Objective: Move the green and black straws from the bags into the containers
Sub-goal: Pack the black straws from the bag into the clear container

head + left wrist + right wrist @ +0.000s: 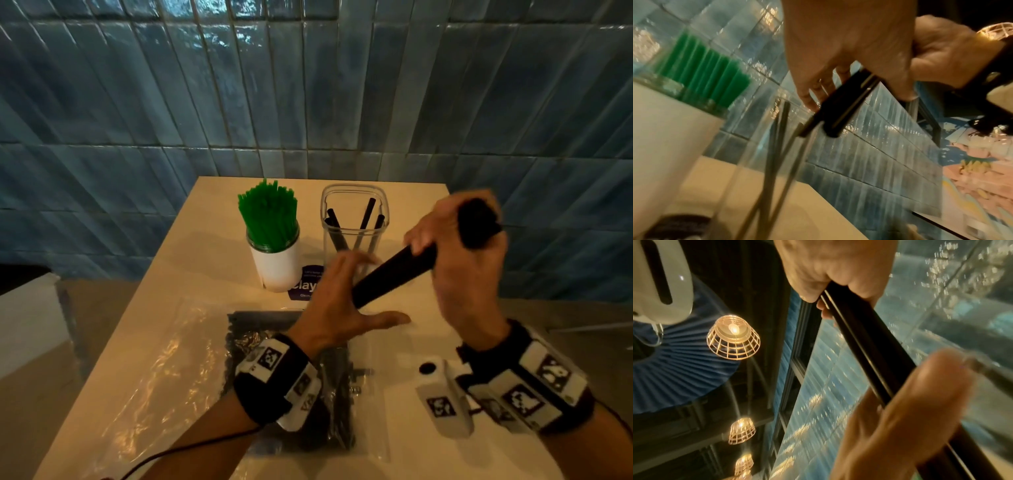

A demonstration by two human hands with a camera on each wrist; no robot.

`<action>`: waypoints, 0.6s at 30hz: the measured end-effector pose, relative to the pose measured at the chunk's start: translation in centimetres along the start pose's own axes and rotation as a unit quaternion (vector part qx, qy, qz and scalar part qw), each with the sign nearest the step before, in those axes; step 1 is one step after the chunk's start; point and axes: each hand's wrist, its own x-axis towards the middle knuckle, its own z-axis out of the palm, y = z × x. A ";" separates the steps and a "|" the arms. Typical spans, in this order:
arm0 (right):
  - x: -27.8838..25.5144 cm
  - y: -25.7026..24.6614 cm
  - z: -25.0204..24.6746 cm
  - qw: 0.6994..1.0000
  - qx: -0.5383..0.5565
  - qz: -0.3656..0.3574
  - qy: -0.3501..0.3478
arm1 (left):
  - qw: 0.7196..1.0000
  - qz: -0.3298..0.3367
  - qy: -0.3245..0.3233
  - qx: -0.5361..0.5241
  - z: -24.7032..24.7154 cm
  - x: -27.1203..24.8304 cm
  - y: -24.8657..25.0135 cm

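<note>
your white-labelled jar packed with green straws stands just left of the clear container, which holds a few black straws; a purple card lies at the jar's foot. both stand near the desk far edge, against the blue tiled wall. two plastic bags cover the near desk under your wrists. your right hand grips a bundle of black straws, tilted, right of the container. your left hand, fingers spread and relaxed, touches the bundle's lower end.
</note>
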 end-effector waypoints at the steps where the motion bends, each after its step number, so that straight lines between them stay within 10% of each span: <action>1: 1.1 -0.9 -0.3 0.999 0.014 -0.020 0.024 | 0.999 0.013 0.029 -0.007 -0.8 0.8 -0.2; 4: 4.6 -3.4 -1.3 0.988 0.078 -0.082 0.105 | 0.990 -0.038 0.135 -0.004 -2.9 3.9 -1.9; 7: 7.7 -4.1 -1.7 0.978 0.090 -0.124 0.138 | 0.985 -0.109 0.110 0.075 -3.4 6.1 -3.9; 18: 5.4 2.0 1.4 0.993 -0.019 -0.057 0.104 | 0.984 -0.014 0.146 0.105 0.1 -0.1 -4.7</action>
